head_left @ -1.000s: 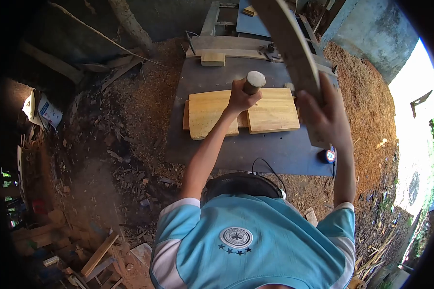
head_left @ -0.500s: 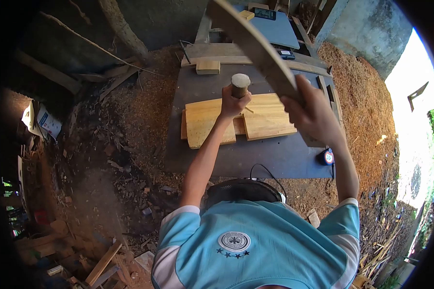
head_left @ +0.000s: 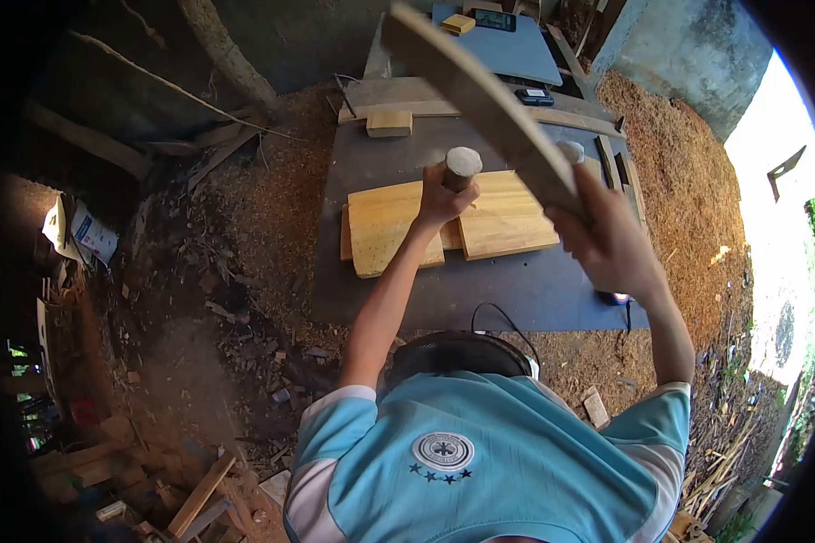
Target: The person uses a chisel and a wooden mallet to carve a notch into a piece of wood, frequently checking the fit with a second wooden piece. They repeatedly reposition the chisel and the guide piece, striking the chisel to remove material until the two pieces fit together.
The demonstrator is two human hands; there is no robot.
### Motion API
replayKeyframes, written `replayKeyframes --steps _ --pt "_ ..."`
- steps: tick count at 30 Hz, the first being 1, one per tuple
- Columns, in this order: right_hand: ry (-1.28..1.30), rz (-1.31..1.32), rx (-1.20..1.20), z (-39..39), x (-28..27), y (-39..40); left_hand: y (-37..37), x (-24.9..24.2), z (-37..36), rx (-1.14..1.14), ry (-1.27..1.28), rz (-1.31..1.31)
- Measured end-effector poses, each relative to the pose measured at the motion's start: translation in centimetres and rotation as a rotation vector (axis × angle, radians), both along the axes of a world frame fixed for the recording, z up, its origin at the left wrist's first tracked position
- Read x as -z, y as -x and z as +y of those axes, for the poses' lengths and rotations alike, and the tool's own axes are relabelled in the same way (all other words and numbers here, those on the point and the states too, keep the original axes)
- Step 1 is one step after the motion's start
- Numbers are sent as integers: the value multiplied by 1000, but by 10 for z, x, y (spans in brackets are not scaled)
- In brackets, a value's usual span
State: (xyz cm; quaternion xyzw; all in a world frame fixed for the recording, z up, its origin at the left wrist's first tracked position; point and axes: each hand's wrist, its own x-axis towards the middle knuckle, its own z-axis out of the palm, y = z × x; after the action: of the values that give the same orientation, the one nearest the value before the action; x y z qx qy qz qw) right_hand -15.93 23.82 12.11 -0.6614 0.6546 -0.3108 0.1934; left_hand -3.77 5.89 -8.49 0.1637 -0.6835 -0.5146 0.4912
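Observation:
My left hand (head_left: 445, 195) is wrapped round the thick, round handle of an upright chisel (head_left: 463, 164); its blade is hidden behind the hand. Beneath it lies a pale yellow wooden workpiece, with a left section (head_left: 385, 226), a right section (head_left: 509, 219) and a gap between them. A darker board (head_left: 345, 237) shows under its left end. In my right hand (head_left: 614, 240) is a long, curved piece of wood (head_left: 484, 100), raised above the bench and slanting up to the left. It is apart from the chisel's top.
The dark bench (head_left: 407, 303) carries a small wood block (head_left: 389, 124), long boards (head_left: 398, 93) and a black device (head_left: 534, 97). Farther back, a phone (head_left: 493, 20) lies on a grey panel (head_left: 507, 54). A tape measure (head_left: 619, 298) is partly hidden by my right wrist. Wood shavings (head_left: 679, 199) cover the floor.
My right hand has moved down and to the right with the curved wood. My left hand has shifted slightly right and down, still holding the chisel upright.

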Motion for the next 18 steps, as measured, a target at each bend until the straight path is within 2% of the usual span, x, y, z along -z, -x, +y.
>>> replayKeyframes --steps 1,2,4,6,9,10,13,14,15,16,18 --pt "108 -78 62 4 -14 -1 -1 2 -3 21 -12 -10" --pt "181 -293 137 8 -29 -6 -1 4 -4 18 -10 -7" --pt "590 -560 107 8 -46 -17 0 5 -6 16 -9 3" --pt "676 -834 302 1 -47 -33 0 2 -4 15 0 2" --pt "47 -52 13 -14 30 -10 1 14 -6 -24 -3 15" --pt "-156 217 -80 -18 40 -6 4 7 -6 -41 -1 31" --pt "-218 -47 -106 -14 28 -4 10 -6 0 -101 35 134" --pt "-127 -53 -63 -14 16 -3 10 -2 3 -135 47 177" --pt "-50 -69 -18 -9 1 -6 4 5 0 -72 -11 55" --pt "167 -79 18 -9 -14 -8 5 3 -3 -62 -6 54" --pt "442 -496 104 -5 -46 -24 4 1 -1 -41 -13 43"
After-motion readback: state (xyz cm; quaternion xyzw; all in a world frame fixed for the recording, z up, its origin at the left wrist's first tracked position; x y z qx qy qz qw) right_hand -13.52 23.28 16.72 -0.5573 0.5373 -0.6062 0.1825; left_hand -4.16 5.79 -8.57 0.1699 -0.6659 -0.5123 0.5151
